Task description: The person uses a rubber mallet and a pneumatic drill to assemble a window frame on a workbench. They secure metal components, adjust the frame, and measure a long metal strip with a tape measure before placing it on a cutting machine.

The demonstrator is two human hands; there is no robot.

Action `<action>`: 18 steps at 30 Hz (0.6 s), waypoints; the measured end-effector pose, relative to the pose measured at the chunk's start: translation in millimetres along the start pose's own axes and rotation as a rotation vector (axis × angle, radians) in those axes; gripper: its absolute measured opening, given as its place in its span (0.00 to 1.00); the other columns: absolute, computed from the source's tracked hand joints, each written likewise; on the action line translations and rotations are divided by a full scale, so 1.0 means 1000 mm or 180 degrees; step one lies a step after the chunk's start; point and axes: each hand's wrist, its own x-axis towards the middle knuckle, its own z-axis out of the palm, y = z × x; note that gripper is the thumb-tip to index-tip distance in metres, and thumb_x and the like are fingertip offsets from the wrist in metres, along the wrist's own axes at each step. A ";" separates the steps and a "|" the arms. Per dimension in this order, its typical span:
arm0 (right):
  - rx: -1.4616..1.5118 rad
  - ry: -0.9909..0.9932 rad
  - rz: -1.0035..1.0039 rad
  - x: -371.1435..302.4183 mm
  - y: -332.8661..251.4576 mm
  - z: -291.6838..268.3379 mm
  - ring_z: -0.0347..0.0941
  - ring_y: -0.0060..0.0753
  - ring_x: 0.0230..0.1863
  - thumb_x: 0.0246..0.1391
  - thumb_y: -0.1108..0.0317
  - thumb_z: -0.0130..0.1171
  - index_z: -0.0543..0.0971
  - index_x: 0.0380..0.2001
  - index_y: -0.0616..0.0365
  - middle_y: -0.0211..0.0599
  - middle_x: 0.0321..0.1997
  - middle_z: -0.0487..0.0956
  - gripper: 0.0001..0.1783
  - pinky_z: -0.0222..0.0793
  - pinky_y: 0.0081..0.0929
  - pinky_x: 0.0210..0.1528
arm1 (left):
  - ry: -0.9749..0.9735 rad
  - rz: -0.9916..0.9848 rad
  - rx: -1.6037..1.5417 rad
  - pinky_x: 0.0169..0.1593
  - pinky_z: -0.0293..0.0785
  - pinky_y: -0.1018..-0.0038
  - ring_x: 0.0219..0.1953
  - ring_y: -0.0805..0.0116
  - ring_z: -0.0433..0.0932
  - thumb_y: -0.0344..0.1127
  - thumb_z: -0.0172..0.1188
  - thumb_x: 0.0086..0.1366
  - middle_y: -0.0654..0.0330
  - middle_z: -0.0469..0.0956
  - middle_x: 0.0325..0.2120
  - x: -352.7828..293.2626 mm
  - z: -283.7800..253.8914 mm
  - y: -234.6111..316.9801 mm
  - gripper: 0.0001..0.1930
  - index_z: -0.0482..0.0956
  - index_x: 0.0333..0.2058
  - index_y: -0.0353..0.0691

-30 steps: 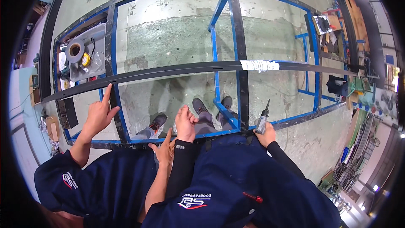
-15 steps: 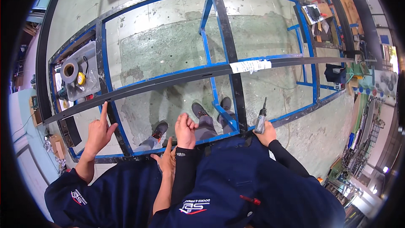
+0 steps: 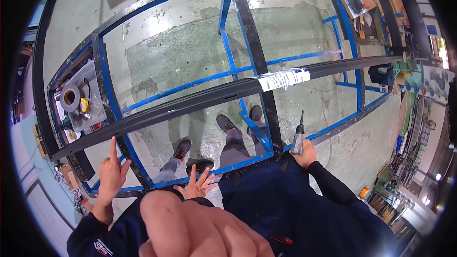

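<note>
A co-worker's hand (image 3: 112, 173), well left of the person's own, rests on the black and blue metal frame (image 3: 190, 106) with its index finger raised. The left hand (image 3: 204, 228) is up near the lens and blurred, so its grip cannot be told. The right hand (image 3: 307, 155) is closed around a screwdriver (image 3: 298, 138), tip upward, just beside the frame's near rail.

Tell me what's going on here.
The person's right hand grips a screwdriver upright at the near rail of a black-and-blue metal frame. Their left hand is raised close to the camera, blurred. Beside them, a co-worker's hand points one finger up by the dark crossbar.
</note>
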 end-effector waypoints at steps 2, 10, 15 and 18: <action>0.0104 0.0033 -0.0041 0.000 0.004 0.004 0.73 0.60 0.43 0.41 0.52 0.72 0.70 0.40 0.60 0.51 0.39 0.74 0.30 0.70 0.49 0.44 | 0.0030 0.0120 -0.0069 0.30 0.75 0.57 0.19 0.66 0.62 0.47 0.41 0.72 0.61 0.62 0.15 0.006 -0.012 0.001 0.12 0.59 0.36 0.45; 0.0157 -0.0281 0.0248 0.003 -0.006 0.000 0.73 0.56 0.45 0.42 0.55 0.72 0.73 0.42 0.58 0.48 0.40 0.74 0.28 0.70 0.46 0.45 | 0.0526 0.0447 -0.0565 0.25 0.73 0.63 0.16 0.68 0.61 0.46 0.36 0.74 0.62 0.61 0.14 0.009 -0.057 0.022 0.12 0.59 0.37 0.45; 0.0188 -0.0436 0.0216 0.006 0.000 -0.002 0.72 0.60 0.44 0.44 0.54 0.70 0.69 0.43 0.59 0.49 0.44 0.71 0.29 0.70 0.52 0.44 | 0.0763 0.0463 -0.0645 0.25 0.72 0.64 0.16 0.70 0.60 0.43 0.36 0.74 0.63 0.60 0.14 0.012 -0.074 0.030 0.10 0.60 0.38 0.46; 0.0168 -0.0481 0.0273 0.006 0.000 -0.003 0.72 0.60 0.44 0.44 0.55 0.70 0.69 0.44 0.58 0.49 0.44 0.71 0.29 0.71 0.52 0.44 | 0.0848 0.0483 -0.0685 0.25 0.72 0.64 0.16 0.71 0.60 0.42 0.36 0.74 0.65 0.60 0.14 0.013 -0.077 0.032 0.09 0.60 0.38 0.46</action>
